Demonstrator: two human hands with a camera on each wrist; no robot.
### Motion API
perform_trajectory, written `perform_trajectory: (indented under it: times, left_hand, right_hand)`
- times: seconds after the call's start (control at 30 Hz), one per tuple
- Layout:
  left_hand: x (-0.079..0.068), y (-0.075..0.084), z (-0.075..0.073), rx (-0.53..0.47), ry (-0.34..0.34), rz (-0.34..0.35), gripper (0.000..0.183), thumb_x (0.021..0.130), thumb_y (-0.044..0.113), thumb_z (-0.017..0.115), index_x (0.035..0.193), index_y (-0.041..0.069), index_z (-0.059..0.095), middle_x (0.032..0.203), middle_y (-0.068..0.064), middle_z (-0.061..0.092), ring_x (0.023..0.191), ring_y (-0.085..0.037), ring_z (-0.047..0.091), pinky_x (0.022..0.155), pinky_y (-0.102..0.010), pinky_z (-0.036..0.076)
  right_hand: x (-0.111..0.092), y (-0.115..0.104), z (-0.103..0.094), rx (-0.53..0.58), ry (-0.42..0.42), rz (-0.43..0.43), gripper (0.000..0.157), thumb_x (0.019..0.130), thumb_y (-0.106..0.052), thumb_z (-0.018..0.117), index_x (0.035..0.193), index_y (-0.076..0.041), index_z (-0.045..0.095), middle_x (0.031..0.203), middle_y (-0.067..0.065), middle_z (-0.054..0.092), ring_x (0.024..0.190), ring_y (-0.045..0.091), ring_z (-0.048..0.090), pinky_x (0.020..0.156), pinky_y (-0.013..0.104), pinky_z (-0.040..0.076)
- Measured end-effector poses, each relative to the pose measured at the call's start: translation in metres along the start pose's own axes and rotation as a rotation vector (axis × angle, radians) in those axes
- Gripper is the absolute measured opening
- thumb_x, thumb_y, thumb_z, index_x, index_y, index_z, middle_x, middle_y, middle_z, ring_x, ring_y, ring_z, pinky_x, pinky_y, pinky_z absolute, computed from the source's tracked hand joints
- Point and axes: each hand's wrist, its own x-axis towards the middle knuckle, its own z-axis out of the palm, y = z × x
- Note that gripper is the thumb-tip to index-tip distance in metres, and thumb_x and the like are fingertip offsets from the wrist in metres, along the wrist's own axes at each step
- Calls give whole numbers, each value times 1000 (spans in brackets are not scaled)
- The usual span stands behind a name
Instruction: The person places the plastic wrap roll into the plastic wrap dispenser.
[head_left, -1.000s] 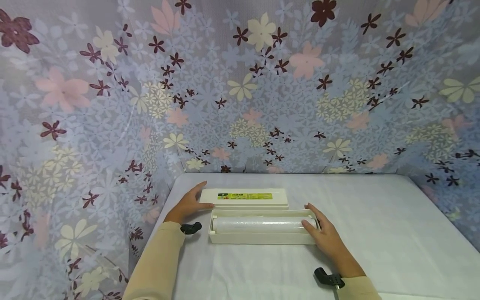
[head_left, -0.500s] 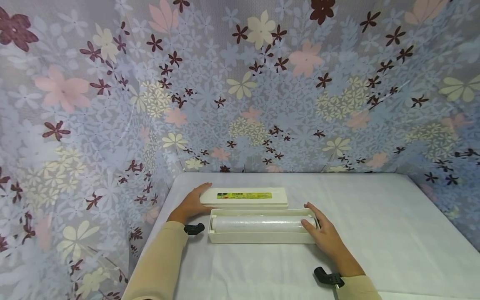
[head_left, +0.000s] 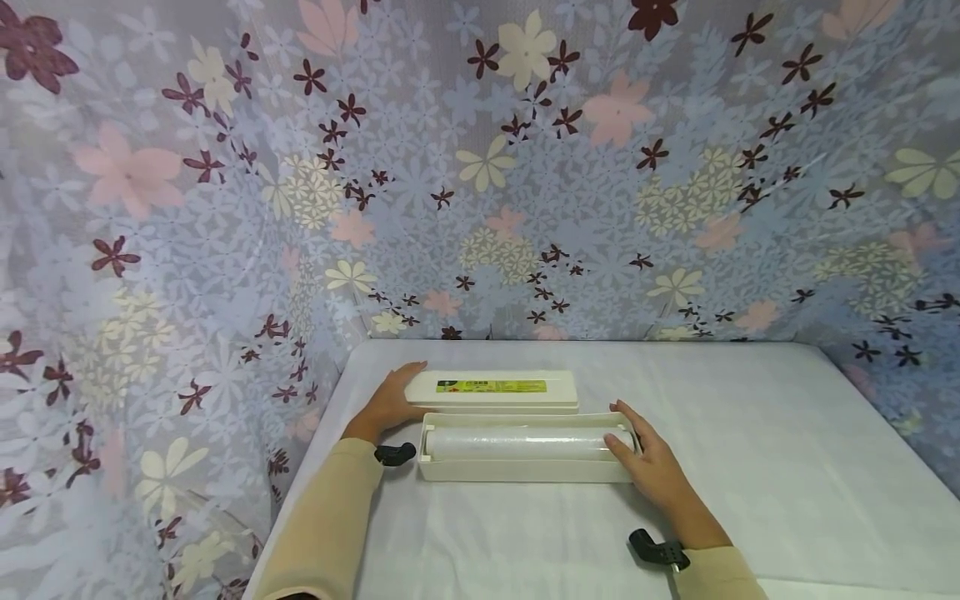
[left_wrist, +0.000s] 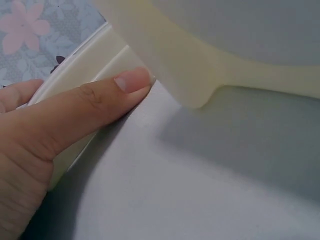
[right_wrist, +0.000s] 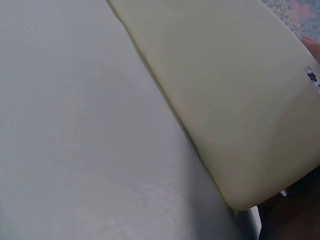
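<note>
A long cream box (head_left: pixel 525 472) lies on the white cloth with a wrapped roll of what looks like cling film (head_left: pixel 517 442) inside it. Its lid (head_left: pixel 491 401), with a yellow-green label, rests just behind. My left hand (head_left: pixel 386 406) grips the lid's left end, thumb along the front edge and fingers behind. In the left wrist view the thumb (left_wrist: pixel 95 102) presses the lid's side, close to the box corner (left_wrist: pixel 192 90). My right hand (head_left: pixel 654 468) holds the box's right end, thumb over the rim near the roll's end. The box wall (right_wrist: pixel 225 95) fills much of the right wrist view.
A white cloth (head_left: pixel 750 450) covers the table. Behind and to the left hangs a floral curtain (head_left: pixel 480 208). Each wrist carries a small black camera mount, the left one (head_left: pixel 395 455) right beside the box's left end.
My left hand has moved slightly right, from around the lid's left end to a closer grip on it. The right hand keeps its hold on the box.
</note>
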Motion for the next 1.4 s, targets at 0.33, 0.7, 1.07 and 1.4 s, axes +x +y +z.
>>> perform_trajectory:
  times: [0.33, 0.7, 1.07, 1.4]
  left_hand:
    - [-5, 5, 1, -58, 59, -19, 110, 67, 54, 99, 157, 14, 51, 160, -7, 47, 147, -30, 40, 120, -50, 29]
    - [-9, 9, -4, -114, 144, -10, 100, 60, 53, 102, 144, 14, 65, 148, -5, 60, 138, -29, 52, 115, -51, 37]
    - [-10, 10, -3, -170, 196, -18, 110, 55, 61, 101, 147, 14, 63, 148, -5, 59, 139, -30, 51, 114, -53, 37]
    - [-7, 15, -16, -223, 217, 3, 110, 56, 62, 100, 147, 12, 63, 145, -1, 62, 134, -28, 55, 111, -53, 40]
  right_hand:
    - [-3, -3, -1, 9, -9, 17, 69, 106, -31, 66, 162, -4, 37, 159, 20, 45, 148, 42, 36, 117, 57, 26]
    - [-5, 0, 4, -8, 13, -22, 67, 106, -30, 67, 161, -4, 40, 157, 16, 49, 145, 40, 40, 111, 22, 25]
    - [-5, 1, 5, -3, 21, -11, 67, 106, -30, 67, 161, -3, 39, 157, 16, 48, 146, 40, 39, 114, 32, 26]
    - [-3, 2, 4, 16, 0, -2, 70, 106, -31, 67, 162, -1, 37, 159, 20, 45, 149, 45, 32, 114, 69, 25]
